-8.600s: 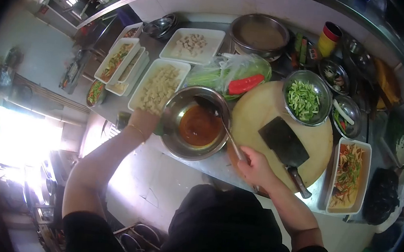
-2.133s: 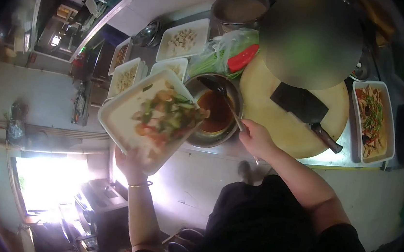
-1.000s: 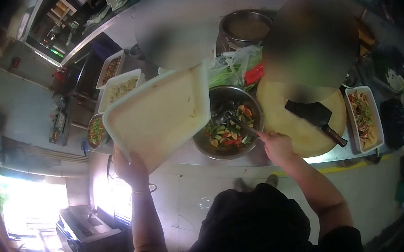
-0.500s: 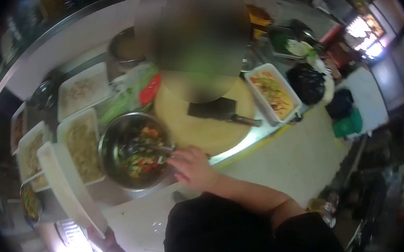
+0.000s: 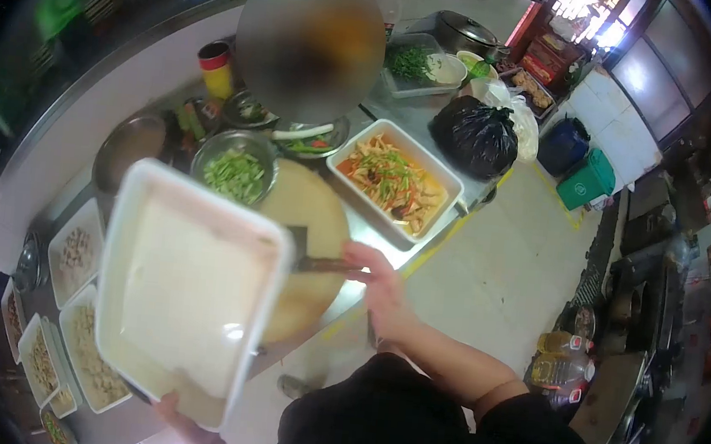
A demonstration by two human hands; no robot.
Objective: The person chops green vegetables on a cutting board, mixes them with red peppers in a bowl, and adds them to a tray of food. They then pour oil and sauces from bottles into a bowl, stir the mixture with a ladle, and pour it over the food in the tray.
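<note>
My left hand (image 5: 178,421) grips the lower edge of a white rectangular tray (image 5: 186,291), tilted so its bare inside shows. At the round cutting board (image 5: 310,209), my right hand (image 5: 376,288) has its fingers around the handle of a cleaver (image 5: 321,264); part of the blade is hidden behind the white tray. Beyond the board sits a metal bowl of chopped greens (image 5: 234,174). A white tray of shredded food in sauce (image 5: 393,183) lies to the right of the board.
White trays of pale food (image 5: 90,351) line the left counter. A black plastic bag (image 5: 475,135) stands at the far right of the counter, with a green bin (image 5: 586,183) beyond it. Oil bottles (image 5: 562,370) stand at the right. A blurred patch hides part of the back.
My left hand has raised the white tray and brought it rightward over the counter. My right hand has moved from the utensil in the mixing bowl to the cleaver's handle. The view has shifted.
</note>
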